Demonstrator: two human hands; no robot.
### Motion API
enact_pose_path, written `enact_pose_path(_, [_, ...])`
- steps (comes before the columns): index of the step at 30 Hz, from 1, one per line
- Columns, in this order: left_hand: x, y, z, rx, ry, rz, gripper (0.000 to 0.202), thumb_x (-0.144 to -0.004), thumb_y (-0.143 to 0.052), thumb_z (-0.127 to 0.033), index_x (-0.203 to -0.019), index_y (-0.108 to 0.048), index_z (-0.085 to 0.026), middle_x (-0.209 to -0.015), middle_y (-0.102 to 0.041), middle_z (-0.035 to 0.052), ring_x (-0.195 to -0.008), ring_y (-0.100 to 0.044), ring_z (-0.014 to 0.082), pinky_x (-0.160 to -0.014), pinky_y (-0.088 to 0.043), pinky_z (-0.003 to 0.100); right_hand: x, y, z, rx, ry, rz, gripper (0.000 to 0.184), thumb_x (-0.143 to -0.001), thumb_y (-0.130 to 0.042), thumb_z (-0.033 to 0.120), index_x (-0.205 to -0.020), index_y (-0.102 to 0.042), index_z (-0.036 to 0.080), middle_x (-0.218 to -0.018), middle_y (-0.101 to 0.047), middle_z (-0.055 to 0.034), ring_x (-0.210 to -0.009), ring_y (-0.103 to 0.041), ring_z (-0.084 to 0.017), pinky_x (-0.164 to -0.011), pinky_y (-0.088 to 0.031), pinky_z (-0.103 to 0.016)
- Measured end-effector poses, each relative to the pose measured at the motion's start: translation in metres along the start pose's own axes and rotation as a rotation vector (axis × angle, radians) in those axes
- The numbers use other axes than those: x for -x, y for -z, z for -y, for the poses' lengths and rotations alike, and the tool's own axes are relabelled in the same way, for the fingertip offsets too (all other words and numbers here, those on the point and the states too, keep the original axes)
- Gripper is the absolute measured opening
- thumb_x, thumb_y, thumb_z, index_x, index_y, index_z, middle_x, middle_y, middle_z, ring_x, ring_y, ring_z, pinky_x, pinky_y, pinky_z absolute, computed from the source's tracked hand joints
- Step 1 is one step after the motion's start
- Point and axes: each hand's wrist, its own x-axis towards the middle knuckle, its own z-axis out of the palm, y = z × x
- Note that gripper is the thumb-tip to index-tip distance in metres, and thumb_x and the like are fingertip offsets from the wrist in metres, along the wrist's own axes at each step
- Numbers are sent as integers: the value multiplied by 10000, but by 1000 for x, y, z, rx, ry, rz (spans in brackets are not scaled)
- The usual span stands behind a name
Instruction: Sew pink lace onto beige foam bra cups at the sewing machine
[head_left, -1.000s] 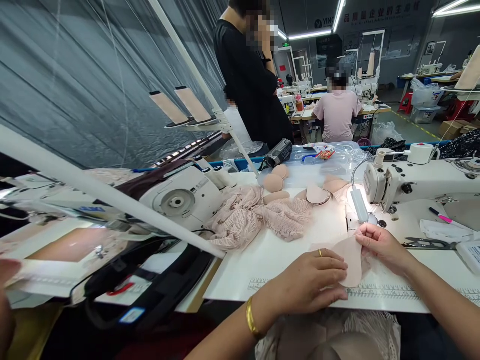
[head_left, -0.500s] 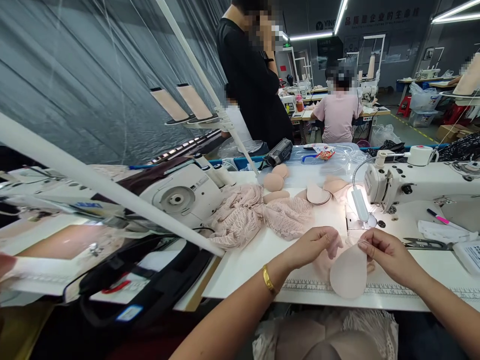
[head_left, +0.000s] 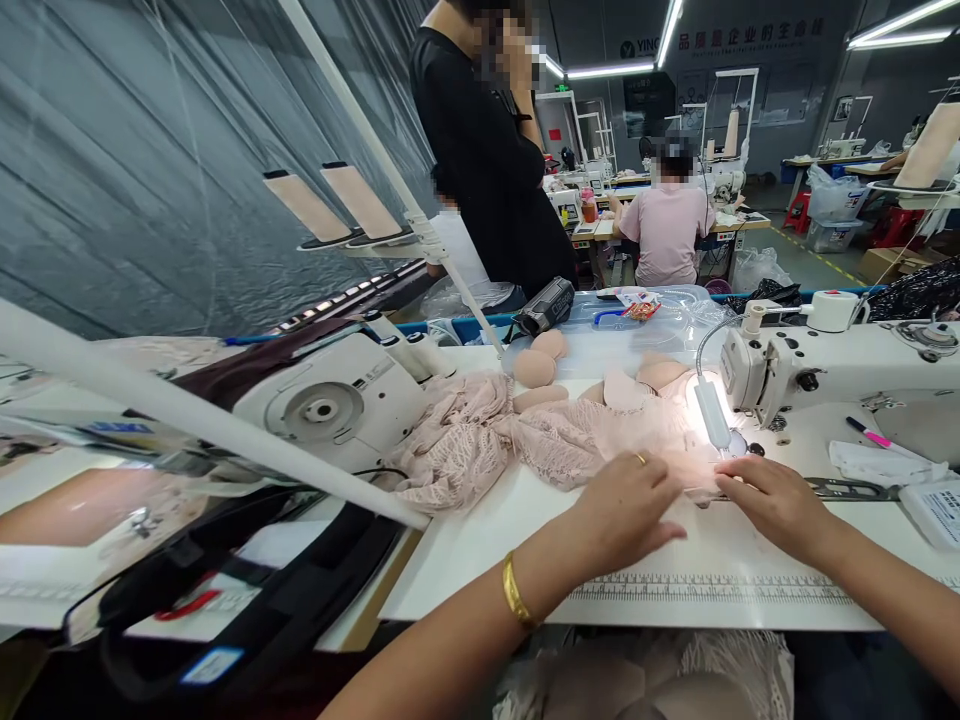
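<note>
My left hand [head_left: 622, 505], with a ring and a gold bracelet, lies fingers stretched flat on a pale pink fabric piece [head_left: 686, 468] on the white table. My right hand [head_left: 772, 500] meets it from the right, fingertips closed on the same piece's edge. The piece sits brightly lit under the small lamp [head_left: 709, 415], just in front of the needle area of the white sewing machine [head_left: 825, 365]. More pink lace [head_left: 465, 445] spreads to the left of the hands, and several foam cups [head_left: 534, 368] lie behind it.
Snips [head_left: 847, 490] and a pink pen [head_left: 866, 433] lie right of the machine. A printed ruler [head_left: 712, 590] runs along the table's front edge. A second machine [head_left: 322, 405] and a white bar [head_left: 187, 410] stand left. A person in black [head_left: 487, 160] stands behind; another [head_left: 667, 230] sits farther back.
The rounded pink piece that hung from my right hand is down on the table under the lamp. Both hands have moved forward and lowered onto the fabric.
</note>
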Motion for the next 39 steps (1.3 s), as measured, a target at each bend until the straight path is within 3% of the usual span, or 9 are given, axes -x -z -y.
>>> enact_pose_path(4, [-24,-26,1,91,-221,121,74,-982,-653,-131,-949,-620,-188,-940,-700,29,-872,-634,201,-769,-467,335,-3,2,-34,-36,-20,172,221,-1036,-585,426,-1066,-787,341,-1002,-794,-36,-878,-701,-248,-808,-553,-391])
enact_pose_path(8, [-45,-62,15,31,-197,135,103,-959,-615,-77,-928,-635,-173,-896,-682,43,-782,-605,194,-688,-438,329,-1,6,-51,70,49,203,348,-1071,-459,286,-1223,-766,349,-1194,-787,-46,-1061,-706,-255,-830,-566,-385])
enact_pose_path(11, [-46,-77,21,16,-158,121,141,-913,-605,-53,-838,-617,-172,-851,-642,38,-713,-554,181,-638,-398,323,5,9,-55,175,100,174,447,-1048,-415,157,-1298,-735,343,-1269,-762,-66,-1123,-681,-261,-795,-544,-380])
enact_pose_path(17, [-38,-80,20,102,-104,28,230,-941,-541,-31,-767,-568,-179,-882,-637,50,-808,-560,184,-679,-414,302,8,16,-50,258,138,203,410,-1044,-459,122,-1271,-729,331,-985,-742,-54,-819,-631,-200,-635,-451,-308])
enact_pose_path(28, [-41,-92,18,92,-46,-43,186,-980,-526,-76,-851,-622,-171,-813,-601,36,-756,-514,186,-665,-436,287,4,15,-49,320,134,218,426,-1073,-412,162,-1379,-680,288,-1023,-743,-80,-767,-640,-198,-554,-425,-307])
enact_pose_path(34, [-41,-95,18,81,-52,-78,242,-958,-508,-42,-770,-577,-179,-801,-602,35,-760,-525,183,-669,-439,287,3,15,-47,313,135,210,426,-1056,-415,145,-1354,-686,286,-1006,-735,-80,-707,-628,-185,-528,-403,-308])
enact_pose_path(39, [-42,-99,18,143,-65,-102,270,-1020,-527,-136,-759,-566,-187,-796,-601,38,-738,-507,183,-696,-479,301,2,15,-46,328,150,204,427,-1052,-421,131,-1351,-680,294,-999,-726,-68,-647,-590,-160,-520,-382,-292])
